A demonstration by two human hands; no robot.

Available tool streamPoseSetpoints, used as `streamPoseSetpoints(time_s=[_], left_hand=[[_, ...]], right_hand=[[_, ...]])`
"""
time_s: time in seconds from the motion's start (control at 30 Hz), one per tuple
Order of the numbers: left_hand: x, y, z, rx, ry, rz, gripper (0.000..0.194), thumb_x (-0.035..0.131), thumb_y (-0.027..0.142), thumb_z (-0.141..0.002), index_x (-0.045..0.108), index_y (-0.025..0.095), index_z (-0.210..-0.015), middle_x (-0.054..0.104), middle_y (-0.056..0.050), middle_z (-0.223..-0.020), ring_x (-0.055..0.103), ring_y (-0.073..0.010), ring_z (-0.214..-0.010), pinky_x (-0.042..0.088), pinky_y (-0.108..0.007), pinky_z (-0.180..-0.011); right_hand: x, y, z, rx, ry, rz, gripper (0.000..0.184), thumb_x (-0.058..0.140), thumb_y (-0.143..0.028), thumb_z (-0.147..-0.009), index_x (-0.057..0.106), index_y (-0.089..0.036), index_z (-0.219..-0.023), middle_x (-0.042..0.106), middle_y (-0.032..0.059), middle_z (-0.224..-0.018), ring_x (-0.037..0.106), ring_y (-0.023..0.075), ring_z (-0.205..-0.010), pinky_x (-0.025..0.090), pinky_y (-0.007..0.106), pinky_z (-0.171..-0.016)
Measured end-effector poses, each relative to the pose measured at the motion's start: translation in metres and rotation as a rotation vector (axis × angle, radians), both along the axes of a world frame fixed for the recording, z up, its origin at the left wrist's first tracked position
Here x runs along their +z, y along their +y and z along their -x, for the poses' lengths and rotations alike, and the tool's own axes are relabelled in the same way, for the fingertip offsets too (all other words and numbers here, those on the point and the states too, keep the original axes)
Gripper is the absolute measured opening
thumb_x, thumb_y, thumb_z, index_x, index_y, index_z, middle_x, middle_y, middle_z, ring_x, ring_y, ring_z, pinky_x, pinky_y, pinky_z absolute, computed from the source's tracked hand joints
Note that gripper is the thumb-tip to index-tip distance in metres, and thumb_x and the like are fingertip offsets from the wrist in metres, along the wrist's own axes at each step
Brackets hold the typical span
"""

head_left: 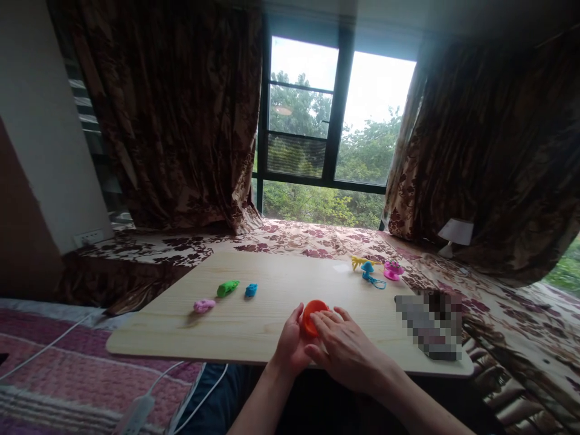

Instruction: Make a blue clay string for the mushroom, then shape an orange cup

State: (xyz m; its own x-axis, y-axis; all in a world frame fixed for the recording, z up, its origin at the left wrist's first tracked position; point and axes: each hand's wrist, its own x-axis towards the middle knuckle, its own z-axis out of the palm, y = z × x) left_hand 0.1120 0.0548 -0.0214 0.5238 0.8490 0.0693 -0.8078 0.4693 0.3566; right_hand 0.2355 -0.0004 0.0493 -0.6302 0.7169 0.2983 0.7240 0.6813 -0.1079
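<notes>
A small round orange cup-like piece (309,316) rests in my left hand (292,345), whose fingers curl around its left and lower side. My right hand (344,344) lies over the piece from the right. Its fingers are stretched out and slightly apart, with some tips on the rim or inside the opening. The right thumb reaches across below, near the left palm. Both hands are above the front edge of the light wooden table (272,326). What lies inside the orange piece is hidden by the right fingers.
Left on the table are a pink piece (204,306), a green piece (227,288) and a small blue piece (251,290). Back right stand a yellow figure (362,263), a blue mushroom-like piece (367,270) and a pink stand-like piece (393,270). A blurred-out object (430,326) lies right.
</notes>
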Motion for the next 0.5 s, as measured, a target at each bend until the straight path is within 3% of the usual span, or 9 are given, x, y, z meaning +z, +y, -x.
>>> streamPoseSetpoints(time_s=[0.33, 0.5], left_hand=[[-0.002, -0.003, -0.001, -0.021, -0.024, 0.007, 0.043, 0.041, 0.039, -0.085, 0.059, 0.004, -0.103, 0.066, -0.014, -0.099, 0.059, -0.0216, -0.1, 0.035, -0.032, -0.097], [-0.005, -0.001, -0.001, -0.024, -0.012, 0.021, 0.043, 0.041, 0.039, -0.085, 0.059, 0.005, -0.103, 0.067, -0.013, -0.095, 0.061, -0.0226, -0.095, 0.038, -0.035, -0.095]], right_hand=[[-0.012, -0.001, 0.005, 0.019, 0.022, 0.0, 0.043, 0.041, -0.043, -0.088, 0.043, -0.018, -0.122, 0.056, 0.0083, -0.115, 0.046, 0.0219, -0.111, 0.01, 0.04, -0.106], [-0.018, 0.001, 0.007, -0.015, 0.01, -0.018, 0.046, 0.042, -0.045, -0.086, 0.044, -0.017, -0.122, 0.054, 0.0104, -0.119, 0.042, 0.0243, -0.115, 0.01, 0.043, -0.105]])
